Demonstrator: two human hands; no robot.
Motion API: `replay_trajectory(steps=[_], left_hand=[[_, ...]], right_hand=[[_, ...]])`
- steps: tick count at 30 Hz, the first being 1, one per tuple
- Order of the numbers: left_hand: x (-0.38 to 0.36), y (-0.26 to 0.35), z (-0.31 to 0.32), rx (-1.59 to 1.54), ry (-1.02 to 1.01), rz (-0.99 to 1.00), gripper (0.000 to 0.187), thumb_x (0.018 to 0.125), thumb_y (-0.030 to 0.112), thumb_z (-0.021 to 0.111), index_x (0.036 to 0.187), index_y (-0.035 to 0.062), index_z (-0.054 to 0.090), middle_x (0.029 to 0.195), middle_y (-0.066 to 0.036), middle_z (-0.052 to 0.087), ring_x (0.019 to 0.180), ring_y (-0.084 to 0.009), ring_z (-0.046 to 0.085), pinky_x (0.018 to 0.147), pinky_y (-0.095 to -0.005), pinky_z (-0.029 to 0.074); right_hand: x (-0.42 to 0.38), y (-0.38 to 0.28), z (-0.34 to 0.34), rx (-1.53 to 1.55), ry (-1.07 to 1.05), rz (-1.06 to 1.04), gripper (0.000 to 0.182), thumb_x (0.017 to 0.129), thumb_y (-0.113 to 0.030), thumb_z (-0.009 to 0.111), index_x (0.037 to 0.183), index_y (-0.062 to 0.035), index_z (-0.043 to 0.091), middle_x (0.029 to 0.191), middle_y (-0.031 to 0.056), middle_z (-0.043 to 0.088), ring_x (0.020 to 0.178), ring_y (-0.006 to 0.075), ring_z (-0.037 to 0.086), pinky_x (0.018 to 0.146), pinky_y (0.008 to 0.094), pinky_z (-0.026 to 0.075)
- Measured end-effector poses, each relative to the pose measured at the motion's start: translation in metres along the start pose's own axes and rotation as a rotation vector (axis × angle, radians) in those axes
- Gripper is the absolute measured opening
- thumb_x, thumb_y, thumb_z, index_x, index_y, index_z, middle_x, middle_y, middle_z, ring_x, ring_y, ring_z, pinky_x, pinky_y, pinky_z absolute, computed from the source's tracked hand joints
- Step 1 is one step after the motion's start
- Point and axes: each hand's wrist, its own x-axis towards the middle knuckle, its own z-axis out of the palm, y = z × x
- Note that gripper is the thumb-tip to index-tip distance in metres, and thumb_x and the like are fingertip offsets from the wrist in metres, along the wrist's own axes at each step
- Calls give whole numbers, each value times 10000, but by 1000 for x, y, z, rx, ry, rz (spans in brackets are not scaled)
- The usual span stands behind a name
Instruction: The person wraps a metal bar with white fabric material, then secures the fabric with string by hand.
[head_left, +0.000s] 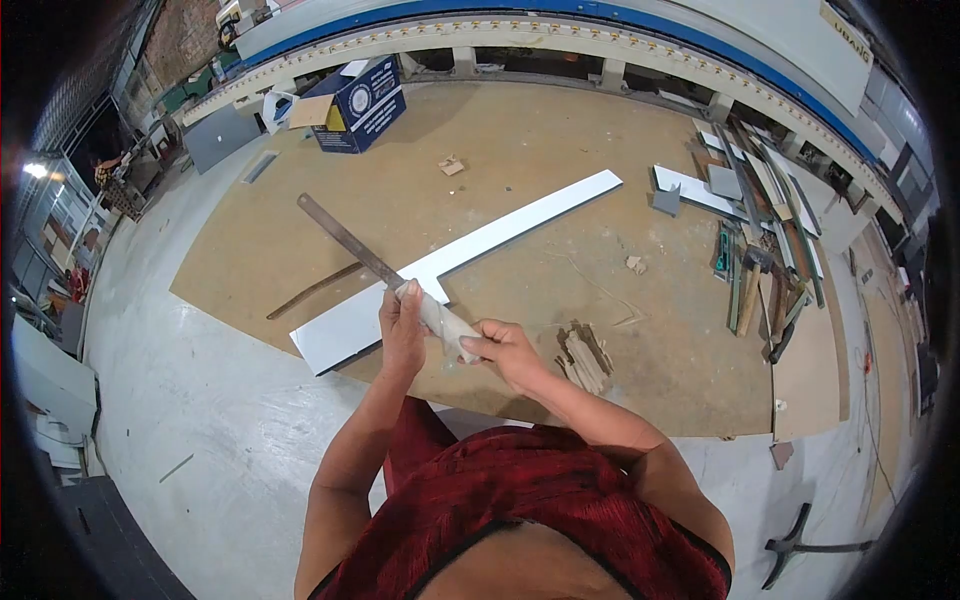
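Note:
Both of my hands are on a long brown bar [345, 236] whose near part is wrapped in a whitish covering [441, 320]. My left hand [404, 318] closes round the wrap's upper end, where the bare bar comes out toward the upper left. At the wrap's lower end, my right hand [500, 352] grips it with thumb and fingers. Beneath the bar lies a white L-shaped panel [530, 215] on the brown table [560, 130]. A thin dark strip [312, 291] rests left of the bar.
Right of my right hand lies a pile of torn brown pieces [585, 357]. A hammer [750, 290], strips and tools crowd the table's right side. A blue box [362, 105] stands at the back left. Far left, a person [108, 175] is partly visible.

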Motion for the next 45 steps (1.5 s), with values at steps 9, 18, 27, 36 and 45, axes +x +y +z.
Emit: replay_trajectory(steps=[9, 18, 27, 36, 45], left_hand=[[3, 11, -8, -94, 57, -195, 235, 877, 320, 500, 892, 90, 457, 659, 26, 464, 544, -59, 506, 375, -211, 437], [10, 5, -12, -342, 51, -354, 203, 868, 296, 524, 916, 105, 475, 707, 25, 501, 544, -64, 519, 388, -228, 446], [9, -7, -26, 3, -101, -276, 196, 863, 270, 540, 893, 83, 486, 714, 42, 467, 576, -41, 439, 458, -204, 392], [38, -31, -26, -147, 280, -86, 192, 865, 250, 535, 860, 66, 485, 700, 16, 486, 612, -69, 479, 473, -242, 420], [19, -11, -12, -514, 158, -409, 181, 883, 238, 497, 934, 69, 453, 746, 0, 489, 608, -111, 537, 472, -271, 478]], right_hand=[[12, 3, -38, -118, 76, 50, 153, 858, -154, 529, 902, -18, 584, 668, 15, 557, 609, 83, 506, 595, 212, 410], [19, -28, -85, -385, -46, -6, 116, 837, -107, 525, 835, -12, 591, 586, 12, 521, 522, 88, 465, 512, 250, 391], [24, -63, -67, -1171, 173, -412, 224, 800, -240, 534, 726, -30, 514, 721, 164, 543, 690, 343, 538, 596, 409, 420], [-31, -22, 11, -803, 55, -334, 120, 835, -166, 500, 805, -54, 531, 673, 148, 557, 595, 324, 531, 557, 366, 430], [19, 6, -42, -378, -29, 62, 129, 847, -140, 535, 774, -37, 559, 573, -27, 460, 511, 54, 411, 446, 216, 326]])
